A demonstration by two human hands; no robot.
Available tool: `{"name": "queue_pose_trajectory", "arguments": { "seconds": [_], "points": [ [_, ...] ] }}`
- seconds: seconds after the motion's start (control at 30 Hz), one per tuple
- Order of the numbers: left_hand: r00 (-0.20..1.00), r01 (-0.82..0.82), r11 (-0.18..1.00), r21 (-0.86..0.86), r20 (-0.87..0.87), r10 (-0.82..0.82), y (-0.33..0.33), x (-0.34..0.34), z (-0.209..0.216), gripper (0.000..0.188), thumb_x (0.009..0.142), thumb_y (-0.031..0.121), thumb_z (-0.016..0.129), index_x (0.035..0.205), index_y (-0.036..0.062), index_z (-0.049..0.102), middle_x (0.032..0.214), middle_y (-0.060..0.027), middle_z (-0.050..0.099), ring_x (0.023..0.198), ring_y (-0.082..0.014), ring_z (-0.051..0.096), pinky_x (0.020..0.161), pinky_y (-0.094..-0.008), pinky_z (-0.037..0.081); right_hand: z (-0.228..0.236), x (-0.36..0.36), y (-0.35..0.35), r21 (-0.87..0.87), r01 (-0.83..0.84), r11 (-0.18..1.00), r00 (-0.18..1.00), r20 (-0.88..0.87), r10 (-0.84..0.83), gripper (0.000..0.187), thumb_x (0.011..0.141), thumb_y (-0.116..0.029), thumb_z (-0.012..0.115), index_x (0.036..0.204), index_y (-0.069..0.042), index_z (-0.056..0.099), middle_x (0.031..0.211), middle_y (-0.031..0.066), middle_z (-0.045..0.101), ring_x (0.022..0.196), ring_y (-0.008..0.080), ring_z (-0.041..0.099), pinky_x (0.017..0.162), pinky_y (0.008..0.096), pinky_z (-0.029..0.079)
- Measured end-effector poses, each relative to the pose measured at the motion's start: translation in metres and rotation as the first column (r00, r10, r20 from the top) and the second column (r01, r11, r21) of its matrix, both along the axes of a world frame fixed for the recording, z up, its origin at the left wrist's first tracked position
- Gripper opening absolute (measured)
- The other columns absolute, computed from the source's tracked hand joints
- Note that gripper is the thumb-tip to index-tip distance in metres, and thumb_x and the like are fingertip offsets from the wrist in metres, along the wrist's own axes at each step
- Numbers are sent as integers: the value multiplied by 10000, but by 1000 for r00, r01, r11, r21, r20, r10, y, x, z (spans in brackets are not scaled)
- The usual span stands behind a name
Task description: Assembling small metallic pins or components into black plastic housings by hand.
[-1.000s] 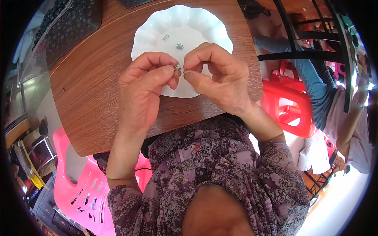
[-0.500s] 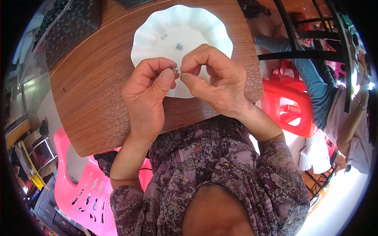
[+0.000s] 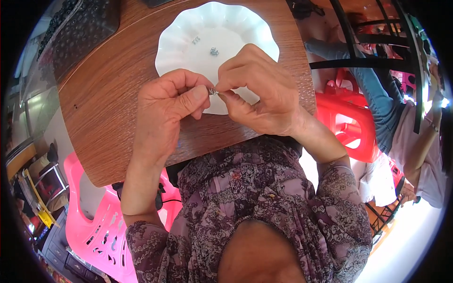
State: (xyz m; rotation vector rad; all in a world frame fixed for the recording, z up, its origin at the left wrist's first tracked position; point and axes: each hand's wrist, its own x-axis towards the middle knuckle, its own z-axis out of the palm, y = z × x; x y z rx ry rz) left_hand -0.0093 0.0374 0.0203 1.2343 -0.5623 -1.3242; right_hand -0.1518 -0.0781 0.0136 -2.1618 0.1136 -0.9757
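Observation:
Between my two hands, over the near part of a white scalloped plate (image 3: 177, 52), is a small silvery wire piece (image 3: 213, 91) that looks like a coil or linked rings. My left hand (image 3: 177, 96) pinches its left end between thumb and forefinger. At the other end the thumb and forefinger of my right hand (image 3: 259, 92) are closed on it. Two small clusters of similar silvery pieces lie in the plate: a tangled one (image 3: 214, 51) near the middle and a shorter row (image 3: 196, 40) to the left. Their exact kind is too small to tell.
The plate stands on a brown wood-grain table (image 3: 108, 108). At the far left is a clear container (image 3: 87, 35) with dark round things. A pink chair (image 3: 101, 231) is at the lower left, a red stool (image 3: 347, 120) at the right. Another person (image 3: 377, 99) is at the right.
My left hand has turned flatter and shifted slightly left. The right hand has rotated, its knuckles rising higher, and the wire piece between them now lies more level. The plate appears slightly higher in view.

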Motion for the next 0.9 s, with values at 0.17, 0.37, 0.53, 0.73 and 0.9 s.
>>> {"name": "queue_pose_trajectory", "arguments": {
  "seconds": [0.17,0.37,0.53,0.73,0.9],
  "points": [
    [986,148,988,40,-79,-144,0,14,4,163,857,127,596,870,-35,612,695,-30,576,583,-69,493,538,-187,398,2,1,0,-41,-57,998,998,-8,57,292,581,129,633,827,-15,571,799,86,584,666,210,532,584,282,424],
    [975,182,980,77,-144,-169,-1,14,8,218,871,184,585,851,-33,588,686,-37,549,556,-84,467,515,-217,398,-3,2,-1,120,-30,992,999,-15,32,224,619,104,608,789,-35,563,744,64,556,681,206,547,576,281,443],
    [960,206,973,99,-215,-182,-1,16,9,243,875,210,579,830,-29,568,666,-42,516,522,-94,413,504,-244,393,-3,-6,-6,298,-4,954,998,-55,21,170,666,83,616,791,-20,566,761,47,562,687,139,551,606,248,459],
    [706,62,998,-33,708,-20,-7,2,3,165,837,141,597,783,-11,570,660,-57,542,588,-142,521,519,-282,419,-4,-5,-3,434,88,896,985,-173,-13,120,706,60,599,803,-2,565,774,61,552,699,119,556,622,236,458],
    [5,276,954,-118,993,121,-14,-1,-9,112,693,26,581,677,46,472,700,-84,473,681,-255,509,560,-366,420,-4,-10,-8,367,188,911,955,-285,-82,104,718,44,591,806,-4,564,748,68,547,673,140,552,600,257,451]
  ]
}}
